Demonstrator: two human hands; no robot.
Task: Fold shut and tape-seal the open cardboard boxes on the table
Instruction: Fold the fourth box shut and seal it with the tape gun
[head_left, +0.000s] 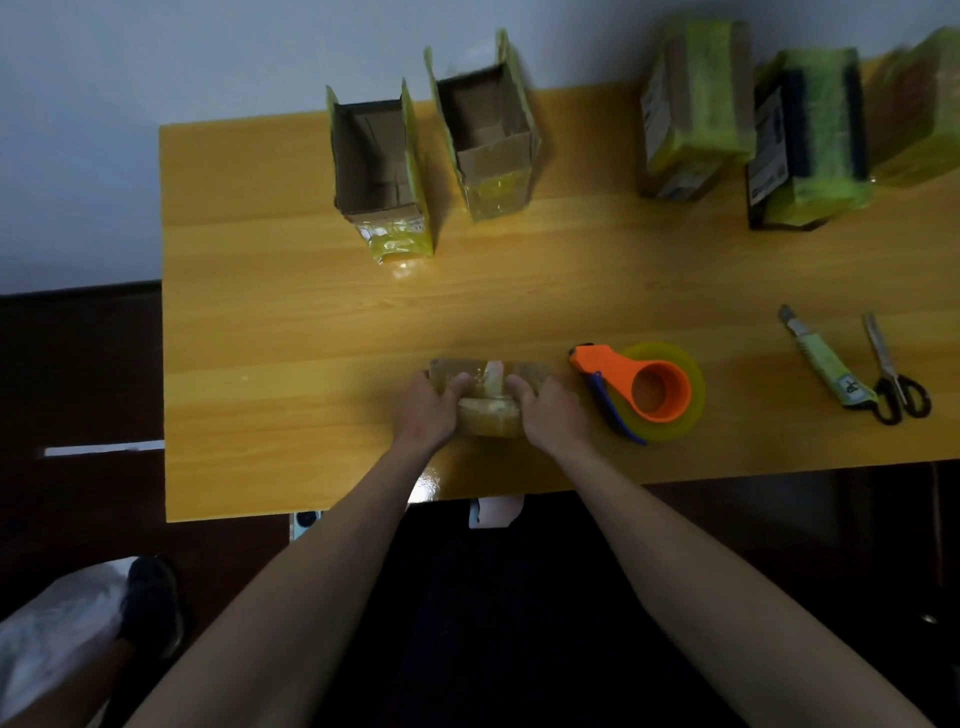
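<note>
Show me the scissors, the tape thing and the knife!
scissors (887, 364): head view, on the blades near the pivot.
tape dispenser (662, 389): head view, on the orange hub.
utility knife (823, 361): head view, on the green handle.

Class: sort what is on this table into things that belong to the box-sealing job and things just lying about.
Job: held box, left hand, right hand, two open boxes, tape dispenser.
Lying about: utility knife, scissors, sealed boxes.

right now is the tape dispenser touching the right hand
Apart. The head view shows a strip of bare table between the right hand and the tape dispenser.
</note>
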